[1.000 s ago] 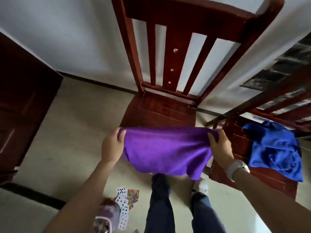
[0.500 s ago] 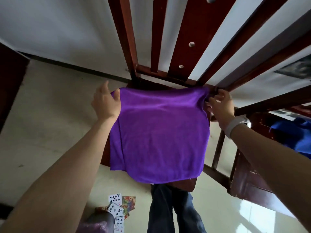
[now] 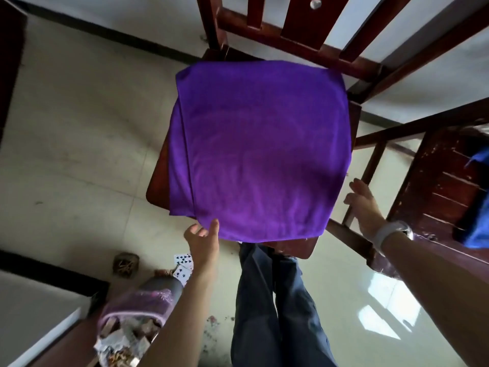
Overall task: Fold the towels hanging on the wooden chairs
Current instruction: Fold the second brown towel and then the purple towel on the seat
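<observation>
A purple towel [image 3: 262,149] lies folded once and spread flat over the seat of a dark red wooden chair [image 3: 304,249], its near edge hanging a little past the seat front. My left hand [image 3: 202,241] is at the towel's near left corner, fingers apart, fingertips touching or just under the hem. My right hand [image 3: 363,205] hovers off the towel's right edge with fingers apart and nothing in it. A blue towel [image 3: 477,207] lies bunched on a second wooden chair [image 3: 436,186] at the right edge, mostly cut off.
The chair back's slats [image 3: 304,25] rise at the top. On the tiled floor to the left sit playing cards [image 3: 183,266], a small brown basket [image 3: 126,264] and a purple-rimmed bin of scraps [image 3: 132,324]. My legs in dark trousers [image 3: 275,308] stand below the seat.
The towel has been laid down flat on the seat. Both hands let go of its far corners and drew back toward me, to its near edge and right side.
</observation>
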{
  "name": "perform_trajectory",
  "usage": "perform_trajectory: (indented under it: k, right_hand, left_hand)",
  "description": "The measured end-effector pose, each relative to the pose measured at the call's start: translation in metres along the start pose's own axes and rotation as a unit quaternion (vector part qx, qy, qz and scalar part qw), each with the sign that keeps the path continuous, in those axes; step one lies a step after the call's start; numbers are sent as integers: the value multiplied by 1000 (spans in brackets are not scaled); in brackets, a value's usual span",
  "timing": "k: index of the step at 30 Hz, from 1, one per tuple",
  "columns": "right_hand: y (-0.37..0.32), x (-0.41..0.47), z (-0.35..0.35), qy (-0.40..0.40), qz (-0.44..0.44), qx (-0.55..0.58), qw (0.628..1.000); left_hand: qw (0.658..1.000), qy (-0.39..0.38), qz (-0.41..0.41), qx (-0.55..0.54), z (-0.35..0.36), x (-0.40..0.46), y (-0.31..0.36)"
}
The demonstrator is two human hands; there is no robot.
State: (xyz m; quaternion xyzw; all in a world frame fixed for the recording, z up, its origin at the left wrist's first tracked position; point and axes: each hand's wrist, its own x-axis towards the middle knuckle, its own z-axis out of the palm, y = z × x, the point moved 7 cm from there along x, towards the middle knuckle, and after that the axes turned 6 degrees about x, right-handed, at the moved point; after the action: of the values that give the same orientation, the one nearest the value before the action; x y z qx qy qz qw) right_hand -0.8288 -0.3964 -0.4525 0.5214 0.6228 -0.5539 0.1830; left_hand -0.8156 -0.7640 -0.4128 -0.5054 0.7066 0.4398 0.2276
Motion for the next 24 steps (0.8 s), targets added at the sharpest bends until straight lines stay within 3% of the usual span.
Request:
perform_trajectory:
  k: [6, 12, 18, 24]
  right_hand:
    - [7, 6, 18, -69, 99, 50, 991]
    - [-6, -6, 15, -94, 49, -22, 994]
    - [4, -34, -4, -106, 62, -28, 992]
    - [-41, -69, -8, -95, 22, 40, 994]
  left_hand:
    - [995, -93, -1, -36, 18, 14, -9]
    - [991, -57, 29, 119, -5, 31, -22]
    - [990, -130, 41, 24, -19, 6, -15]
    - [991, -83, 85, -57, -44, -8, 53]
